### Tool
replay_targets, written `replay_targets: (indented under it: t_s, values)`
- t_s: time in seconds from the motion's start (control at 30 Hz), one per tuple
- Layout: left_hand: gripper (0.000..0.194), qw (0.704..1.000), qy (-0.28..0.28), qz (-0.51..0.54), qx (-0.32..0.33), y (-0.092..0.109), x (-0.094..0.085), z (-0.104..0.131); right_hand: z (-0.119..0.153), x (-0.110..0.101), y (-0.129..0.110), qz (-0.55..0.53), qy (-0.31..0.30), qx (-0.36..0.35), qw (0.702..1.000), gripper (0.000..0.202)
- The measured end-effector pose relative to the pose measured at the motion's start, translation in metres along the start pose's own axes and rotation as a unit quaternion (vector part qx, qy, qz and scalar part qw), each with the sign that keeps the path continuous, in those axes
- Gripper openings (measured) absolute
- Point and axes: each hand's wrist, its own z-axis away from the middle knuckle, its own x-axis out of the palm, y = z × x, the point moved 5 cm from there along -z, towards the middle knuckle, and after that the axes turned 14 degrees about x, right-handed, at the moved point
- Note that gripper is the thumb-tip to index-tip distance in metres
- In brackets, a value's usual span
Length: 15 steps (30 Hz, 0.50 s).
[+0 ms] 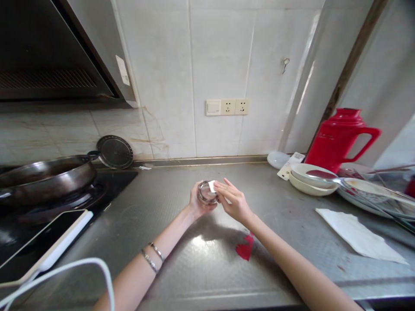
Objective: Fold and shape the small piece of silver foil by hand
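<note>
Kitchen; pan (48, 183) on stove (121, 178)

i hold a small, round, transparent vessel (204, 194) in my left hand (196, 204), its circular rim facing me. a small white piece (212, 186), material unclear, sits at the vessel's right side, pinched under the fingertips of my right hand (234, 201).

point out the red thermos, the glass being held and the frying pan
red thermos (333, 140): head view, on its body
glass (203, 194): head view, on its side
frying pan (55, 185): head view, on its outer wall
</note>
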Motion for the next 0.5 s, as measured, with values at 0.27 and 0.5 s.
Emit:
replay_targets:
  t_s: [0.27, 0.5]
  values:
    - [0.056, 0.988, -0.041, -0.133, -0.067, -0.012, -0.004, 0.001, -0.001, 0.0, 0.005, -0.039, -0.005, 0.039, 0.998, 0.029]
    - [0.061, 0.985, -0.003, -0.158, -0.069, -0.022, -0.012, 0.003, 0.0, 0.0, -0.003, -0.022, -0.029, -0.009, 0.999, 0.029]
